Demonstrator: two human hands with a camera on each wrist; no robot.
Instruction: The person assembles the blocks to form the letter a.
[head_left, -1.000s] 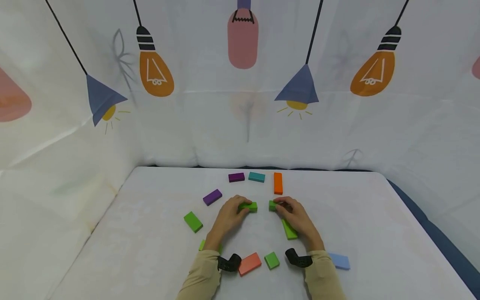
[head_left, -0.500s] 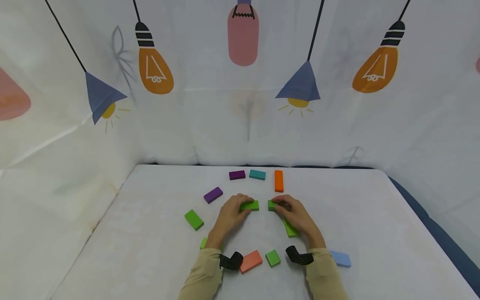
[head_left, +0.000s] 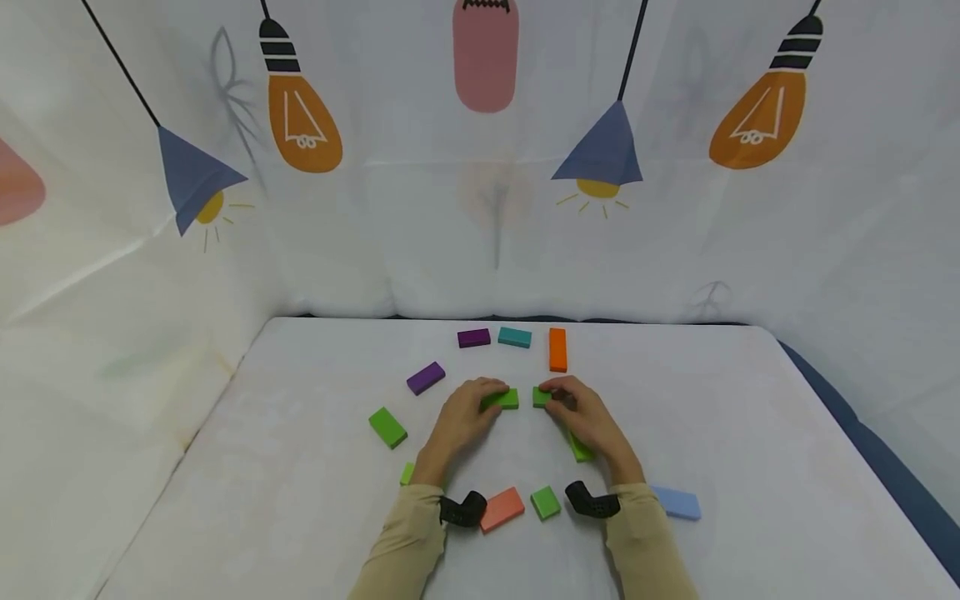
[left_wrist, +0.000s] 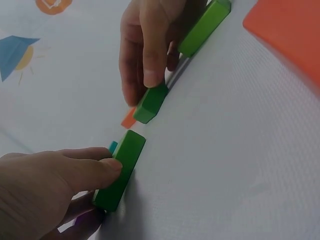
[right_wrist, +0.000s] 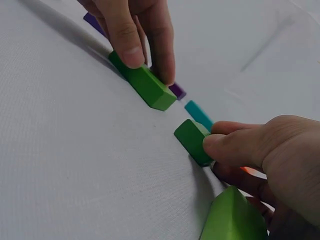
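My left hand (head_left: 457, 419) pinches a long green block (head_left: 510, 400) between thumb and fingers. Opposite it, my right hand (head_left: 592, 421) pinches a shorter green block (head_left: 541, 397). A narrow gap separates the two blocks, as the left wrist view also shows between the long block (left_wrist: 122, 172) and the short one (left_wrist: 151, 104). Under the right hand's palm side lies another long green block (head_left: 581, 450), partly covered by the hand. In the right wrist view, the thumb presses the near face of the short block (right_wrist: 191, 142).
Beyond the hands lie purple (head_left: 474, 338), teal (head_left: 514, 337) and orange (head_left: 558, 350) blocks. A second purple block (head_left: 426, 378) and a green one (head_left: 387, 427) are to the left. Nearer are salmon (head_left: 502, 510), small green (head_left: 545, 503) and light blue (head_left: 677, 503) blocks on the white table (head_left: 300, 517).
The short green block in my right hand has shifted slightly left, narrowing the gap to the left hand's block. The head view has tilted a little downward.
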